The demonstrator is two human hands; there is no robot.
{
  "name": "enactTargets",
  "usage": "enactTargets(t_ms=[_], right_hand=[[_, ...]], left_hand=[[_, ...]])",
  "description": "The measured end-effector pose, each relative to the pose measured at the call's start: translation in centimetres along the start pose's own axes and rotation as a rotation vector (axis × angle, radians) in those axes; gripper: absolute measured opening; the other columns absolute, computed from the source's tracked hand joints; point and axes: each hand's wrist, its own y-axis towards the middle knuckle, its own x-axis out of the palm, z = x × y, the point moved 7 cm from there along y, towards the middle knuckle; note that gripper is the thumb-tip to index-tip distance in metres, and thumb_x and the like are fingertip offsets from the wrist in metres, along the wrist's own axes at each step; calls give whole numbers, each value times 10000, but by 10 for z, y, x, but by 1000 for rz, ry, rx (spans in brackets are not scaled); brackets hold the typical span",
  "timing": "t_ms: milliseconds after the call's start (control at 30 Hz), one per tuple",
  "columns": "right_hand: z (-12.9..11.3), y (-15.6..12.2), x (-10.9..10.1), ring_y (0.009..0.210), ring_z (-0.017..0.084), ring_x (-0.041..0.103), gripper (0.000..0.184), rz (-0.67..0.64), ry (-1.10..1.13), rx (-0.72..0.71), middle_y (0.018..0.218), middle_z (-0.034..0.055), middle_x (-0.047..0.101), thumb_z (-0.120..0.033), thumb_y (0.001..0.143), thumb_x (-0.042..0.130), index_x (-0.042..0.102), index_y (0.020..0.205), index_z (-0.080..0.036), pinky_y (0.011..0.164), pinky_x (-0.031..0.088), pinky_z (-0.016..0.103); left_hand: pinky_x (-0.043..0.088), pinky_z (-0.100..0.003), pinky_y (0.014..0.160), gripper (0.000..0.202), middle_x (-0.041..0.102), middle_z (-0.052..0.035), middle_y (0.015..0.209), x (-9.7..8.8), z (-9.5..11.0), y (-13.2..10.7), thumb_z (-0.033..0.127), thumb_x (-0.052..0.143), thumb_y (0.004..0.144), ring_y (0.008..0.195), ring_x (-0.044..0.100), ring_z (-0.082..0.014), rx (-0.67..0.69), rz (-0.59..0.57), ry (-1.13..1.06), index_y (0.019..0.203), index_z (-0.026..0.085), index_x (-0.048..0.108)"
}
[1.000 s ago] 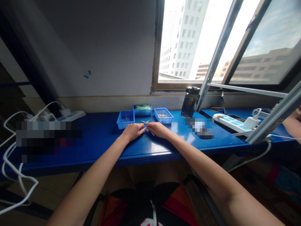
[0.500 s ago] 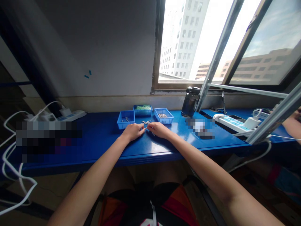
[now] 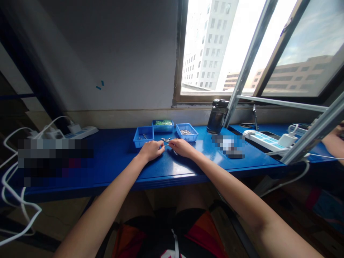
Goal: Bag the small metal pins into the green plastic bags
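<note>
Both hands lie on the glossy blue bench, fingers curled. The left hand and right hand nearly meet at the fingertips, and on my feed I cannot tell whether either one pinches anything. Just past the fingertips lie thin metal pieces (possibly tweezers, too small to be sure), their long axis roughly left to right. Beyond them sit shallow rectangular blue plastic trays: left tray, rear tray and right tray, which holds silvery bits.
</note>
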Motion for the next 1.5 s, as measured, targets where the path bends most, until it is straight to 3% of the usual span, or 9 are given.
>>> enactTargets(t_ms=[200,400,733,1233,1500], right_hand=[[1,0,2,751,135,573,234,-14,6,-4,829,70,639,-283,885,442,638,876,-155,679,393,218],[-5,-1,4,743,130,566,227,-37,41,-77,817,67,629,-262,887,440,635,887,-147,682,404,217],[-10,-1,1,754,130,565,245,-35,84,-121,812,62,637,-268,895,424,633,878,-141,694,409,221],[-7,-1,2,691,110,545,192,-47,53,-54,765,40,630,-247,867,474,638,865,-148,637,374,196],[3,0,1,652,96,517,164,-15,22,15,766,31,627,-165,809,513,636,917,-162,629,366,196]], left_hand=[[405,-254,577,243,646,-29,739,-4,3,-1,355,398,843,686,614,-200,48,36,-47,864,210,591],[428,-243,641,242,647,-24,883,-12,13,-2,329,393,861,745,607,-165,146,105,-142,919,212,597],[445,-231,667,250,633,-18,979,-12,13,-2,299,407,864,786,606,-149,177,96,-164,994,226,607],[451,-235,687,212,615,-21,989,-9,15,-2,286,438,843,792,606,-150,219,76,-184,984,219,581],[445,-246,637,164,637,-18,793,-9,12,-3,282,464,792,703,611,-168,119,57,-147,911,204,544]])
